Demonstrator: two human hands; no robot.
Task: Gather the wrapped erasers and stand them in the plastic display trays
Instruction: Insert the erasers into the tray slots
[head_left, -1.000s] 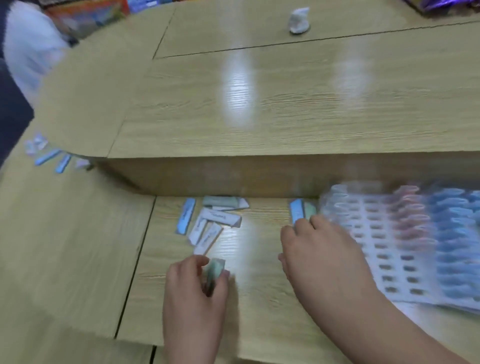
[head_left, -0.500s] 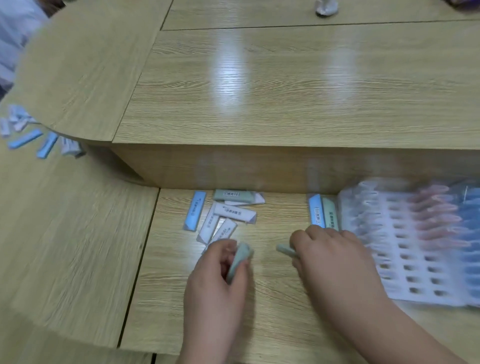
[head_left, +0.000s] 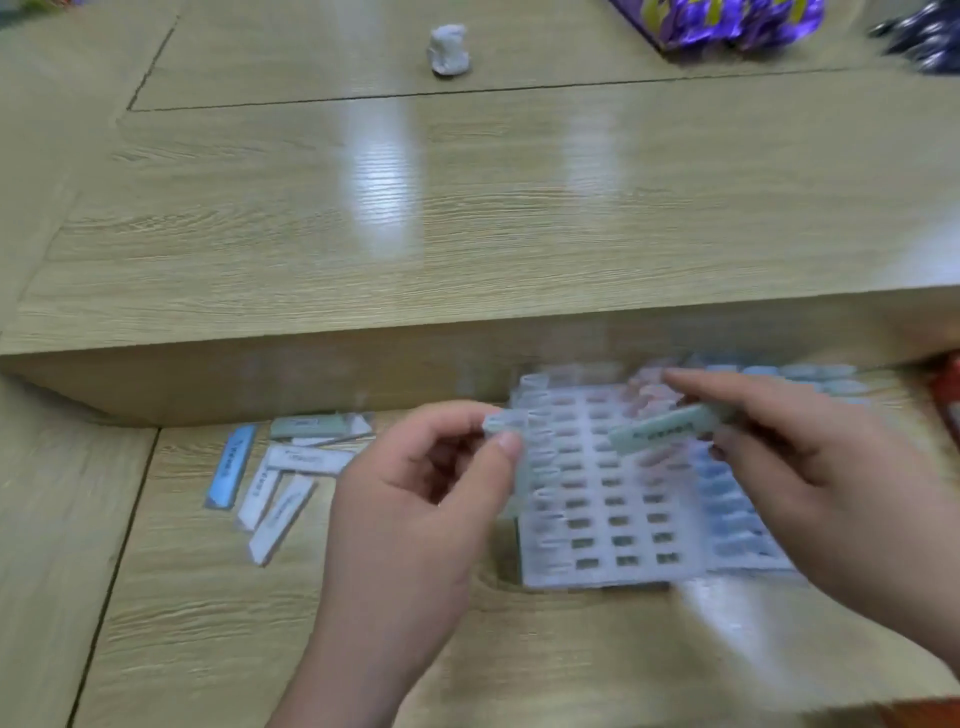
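Note:
My left hand (head_left: 415, 499) pinches a pale green wrapped eraser (head_left: 511, 470) at the left edge of the clear plastic display tray (head_left: 597, 569). My right hand (head_left: 810, 467) holds another green wrapped eraser (head_left: 662, 428) over the tray's upper middle. The tray lies on the lower desk, with pink and blue erasers (head_left: 727, 499) standing in its right columns and bare slots on the left. Several loose wrapped erasers (head_left: 291, 470), blue, green and white, lie flat to the left of my left hand.
A raised wooden counter (head_left: 467, 234) runs behind the lower desk. A crumpled white wad (head_left: 449, 49) and a purple foil bag (head_left: 727, 21) sit at its far side. Something red (head_left: 948, 395) shows at the right edge.
Both hands rose from the desk and shifted toward the tray. My right hand picked up a green eraser and carries it over the tray. The camera swung right.

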